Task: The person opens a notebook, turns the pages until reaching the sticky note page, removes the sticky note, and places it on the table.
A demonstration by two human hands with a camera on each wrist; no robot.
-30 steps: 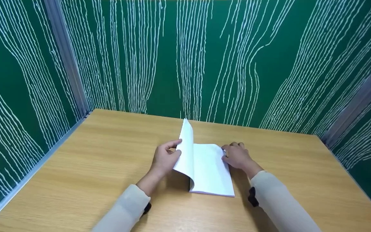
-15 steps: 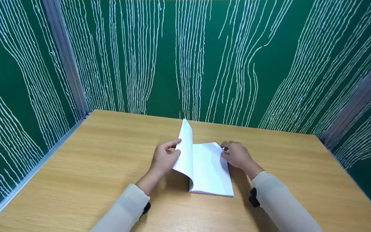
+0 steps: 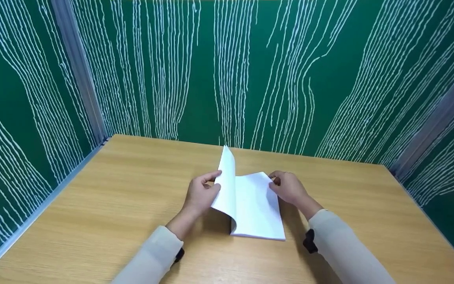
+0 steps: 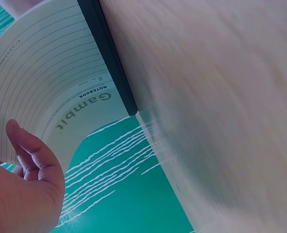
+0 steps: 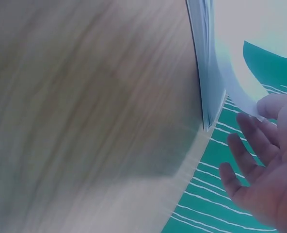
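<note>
An A5 notebook (image 3: 254, 209) lies open on the wooden table in the head view, its pages white. My left hand (image 3: 202, 193) pinches the raised left cover (image 3: 227, 189), which stands curved upward. Seen in the left wrist view, that cover (image 4: 46, 63) is lined and printed "Gambit" and "NOTEBOOK", beside a dark spine (image 4: 107, 53). At the upper right corner of the pages, my right hand (image 3: 290, 187) pinches a page edge between thumb and index finger. The right wrist view shows this page (image 5: 235, 77) bent up from the page stack (image 5: 206, 73), my other fingers loosely spread.
The wooden table (image 3: 132, 165) extends around the notebook on every side. Green panels (image 3: 199, 98) with wavy white lines stand along its back and sides, joined at grey corner posts (image 3: 83, 71). A black band (image 3: 309, 241) sits at my right wrist.
My right hand has lifted the upper right page corner and shifted it slightly up and left. My left hand keeps holding the raised cover almost unmoved.
</note>
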